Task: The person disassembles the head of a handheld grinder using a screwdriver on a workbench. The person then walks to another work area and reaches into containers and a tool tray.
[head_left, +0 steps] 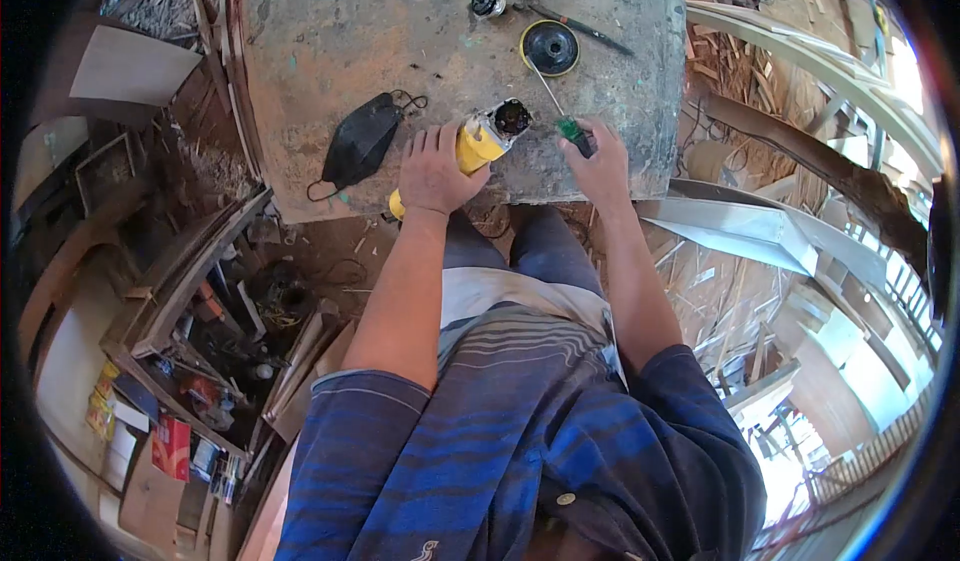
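My left hand is wrapped round the yellow body of an angle grinder, which lies slanted at the table's near edge. Its front end is open, showing a dark round cavity. In my right hand is a screwdriver with a green and black handle, its thin shaft pointing away from me. The shaft's tip reaches the rim of a round black disc with a yellow edge. Left of my left hand lies a black face mask with ear loops.
Long-handled pliers and a small round metal part lie farther back on the worn table. To the left is a wooden shelf of clutter. Wood scraps and pale boards are at the right.
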The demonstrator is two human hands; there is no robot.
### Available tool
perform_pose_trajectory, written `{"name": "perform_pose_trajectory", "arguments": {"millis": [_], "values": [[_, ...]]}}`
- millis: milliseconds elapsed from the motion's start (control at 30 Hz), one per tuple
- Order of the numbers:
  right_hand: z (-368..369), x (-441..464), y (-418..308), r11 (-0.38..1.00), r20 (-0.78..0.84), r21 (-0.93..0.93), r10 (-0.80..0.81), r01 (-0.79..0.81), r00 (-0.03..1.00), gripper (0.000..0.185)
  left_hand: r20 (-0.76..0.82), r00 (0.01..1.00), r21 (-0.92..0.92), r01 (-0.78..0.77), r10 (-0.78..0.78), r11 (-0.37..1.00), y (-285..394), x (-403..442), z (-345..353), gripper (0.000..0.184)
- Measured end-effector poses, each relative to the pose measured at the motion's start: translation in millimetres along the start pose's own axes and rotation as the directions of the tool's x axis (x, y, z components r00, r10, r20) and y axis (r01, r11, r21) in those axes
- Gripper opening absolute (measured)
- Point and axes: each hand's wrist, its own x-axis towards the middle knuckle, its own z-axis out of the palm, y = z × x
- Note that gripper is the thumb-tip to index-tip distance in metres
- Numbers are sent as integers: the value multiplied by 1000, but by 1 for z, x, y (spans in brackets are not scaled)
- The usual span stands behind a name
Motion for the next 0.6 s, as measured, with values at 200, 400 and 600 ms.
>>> {"name": "perform_pose_trajectory", "arguments": {"millis": [200,400,600], "values": [[-26,-11,7,991,90,49,-130,126,987,43,-57,998,13,-7,8,1000,7,1,-3,67],[-27,-13,24,969,86,92,-238,230,967,41,-54,999,54,7,-4,999,11,1,-1,67],[-25,-22,27,982,48,153,-123,114,991,39,-79,996,106,-26,34,994,8,0,3,64]]}}
